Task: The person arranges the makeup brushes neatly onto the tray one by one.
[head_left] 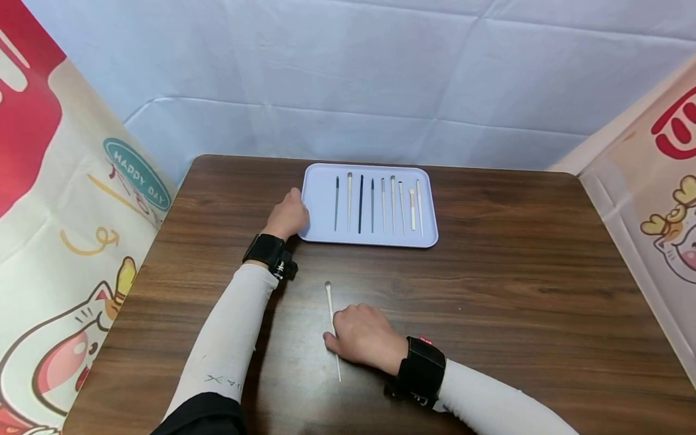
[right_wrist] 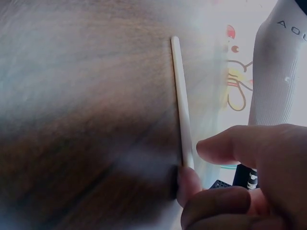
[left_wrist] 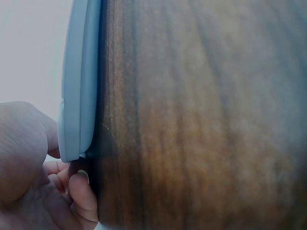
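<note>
In the head view, a pale lilac tray lies toward the back of the table, with several slim makeup brushes in a row on it. My left hand grips the tray's left edge. The left wrist view shows the fingers curled under the tray's rim and the thumb side above. A single white makeup brush lies before the tray, with its head pointing away. My right hand is at its middle. In the right wrist view, a finger curls against the brush handle, with the thumb close beside it.
The brown wooden table extends right of the tray. A white cloth hangs behind the back edge, and printed cartoon cloths hang at the sides. The left forearm reaches past the left of the single brush.
</note>
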The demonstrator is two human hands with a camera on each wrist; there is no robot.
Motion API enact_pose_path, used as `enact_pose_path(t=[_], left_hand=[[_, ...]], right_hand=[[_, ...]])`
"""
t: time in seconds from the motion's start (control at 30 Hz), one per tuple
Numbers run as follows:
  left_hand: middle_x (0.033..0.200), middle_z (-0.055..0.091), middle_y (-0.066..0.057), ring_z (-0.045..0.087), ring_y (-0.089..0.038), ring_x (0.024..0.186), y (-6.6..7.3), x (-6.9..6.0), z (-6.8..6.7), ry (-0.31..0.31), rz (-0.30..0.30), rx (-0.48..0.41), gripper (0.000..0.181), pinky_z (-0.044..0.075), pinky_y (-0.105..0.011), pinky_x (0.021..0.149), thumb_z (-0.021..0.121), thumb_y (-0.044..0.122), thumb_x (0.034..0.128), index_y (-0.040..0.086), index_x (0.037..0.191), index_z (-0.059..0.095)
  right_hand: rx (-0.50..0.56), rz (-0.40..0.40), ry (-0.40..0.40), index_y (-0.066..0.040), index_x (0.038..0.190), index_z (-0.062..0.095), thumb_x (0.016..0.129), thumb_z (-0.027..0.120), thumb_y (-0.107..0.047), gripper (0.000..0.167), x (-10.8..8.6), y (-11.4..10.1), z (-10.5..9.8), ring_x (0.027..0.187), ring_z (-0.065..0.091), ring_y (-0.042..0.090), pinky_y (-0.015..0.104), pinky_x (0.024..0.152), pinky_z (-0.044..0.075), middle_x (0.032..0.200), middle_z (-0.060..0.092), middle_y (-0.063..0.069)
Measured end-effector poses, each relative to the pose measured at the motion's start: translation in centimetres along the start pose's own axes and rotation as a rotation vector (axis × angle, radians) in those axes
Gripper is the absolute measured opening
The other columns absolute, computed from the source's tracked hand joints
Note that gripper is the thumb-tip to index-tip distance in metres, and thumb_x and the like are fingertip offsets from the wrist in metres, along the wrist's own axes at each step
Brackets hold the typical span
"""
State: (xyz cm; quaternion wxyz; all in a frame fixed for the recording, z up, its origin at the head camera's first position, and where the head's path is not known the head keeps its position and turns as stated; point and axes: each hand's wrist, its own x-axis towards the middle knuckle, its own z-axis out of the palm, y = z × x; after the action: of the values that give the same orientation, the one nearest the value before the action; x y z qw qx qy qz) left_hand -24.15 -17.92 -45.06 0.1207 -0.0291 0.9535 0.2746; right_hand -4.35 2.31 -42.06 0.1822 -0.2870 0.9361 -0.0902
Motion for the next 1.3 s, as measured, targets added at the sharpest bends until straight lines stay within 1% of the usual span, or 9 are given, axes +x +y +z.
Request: enact_pose_path(t=[0.27, 0.57, 0.83, 1.07, 1.3], left_hand=[[0.119, 0.051, -0.017, 0.055, -0.034, 0.091, 0.1, -0.07, 0.02, -0.004, -0.011, -0.013, 0.033, 0.047, -0.045, 0.082, 0.034, 0.017, 0.1069, -0.002, 0.134, 0.038], [0.12, 0.05, -0.016, 0.055, -0.034, 0.093, 0.29, -0.26, -0.11, 0.004, -0.008, -0.006, 0.032, 0.047, -0.046, 0.083, 0.034, 0.017, 0.107, -0.001, 0.133, 0.037], [0.118, 0.05, -0.016, 0.055, -0.034, 0.091, 0.28, -0.36, -0.18, 0.003, -0.007, -0.011, 0.033, 0.046, -0.045, 0.082, 0.033, 0.018, 0.1075, -0.002, 0.135, 0.036], [0.12, 0.05, -0.017, 0.055, -0.034, 0.091, 0.25, -0.43, -0.18, -0.004, -0.004, -0.012, 0.034, 0.046, -0.044, 0.082, 0.032, 0.017, 0.1076, -0.002, 0.135, 0.036], [0.121, 0.05, -0.017, 0.055, -0.034, 0.092, 0.21, -0.28, -0.04, 0.001, -0.01, -0.01, 0.034, 0.047, -0.045, 0.084, 0.033, 0.017, 0.1075, -0.002, 0.136, 0.036]], right_hand=[[0.005, -0.013, -0.015, -0.017, 0.056, 0.05, 0.096, 0.063, -0.034, 0.045, 0.23, 0.09, 0.1, 0.05, 0.045, 0.013, 0.032, 0.043, 0.037, 0.056, 0.047, -0.003], [0.01, -0.003, -0.024, -0.016, 0.056, 0.049, 0.092, 0.063, -0.026, 0.04, 0.38, 0.06, 0.12, 0.048, 0.043, 0.013, 0.031, 0.041, 0.036, 0.053, 0.044, -0.004], [0.029, -0.005, -0.036, -0.016, 0.058, 0.05, 0.092, 0.063, -0.026, 0.037, 0.46, 0.03, 0.05, 0.048, 0.041, 0.012, 0.029, 0.041, 0.035, 0.054, 0.042, -0.005], [0.038, 0.004, -0.05, -0.016, 0.061, 0.052, 0.093, 0.062, -0.027, 0.036, 0.58, 0.01, -0.07, 0.049, 0.043, 0.012, 0.03, 0.042, 0.036, 0.056, 0.045, -0.005], [0.043, -0.003, -0.03, -0.016, 0.061, 0.051, 0.093, 0.061, -0.027, 0.035, 0.67, 0.08, -0.22, 0.049, 0.042, 0.012, 0.029, 0.043, 0.036, 0.056, 0.044, -0.005]])
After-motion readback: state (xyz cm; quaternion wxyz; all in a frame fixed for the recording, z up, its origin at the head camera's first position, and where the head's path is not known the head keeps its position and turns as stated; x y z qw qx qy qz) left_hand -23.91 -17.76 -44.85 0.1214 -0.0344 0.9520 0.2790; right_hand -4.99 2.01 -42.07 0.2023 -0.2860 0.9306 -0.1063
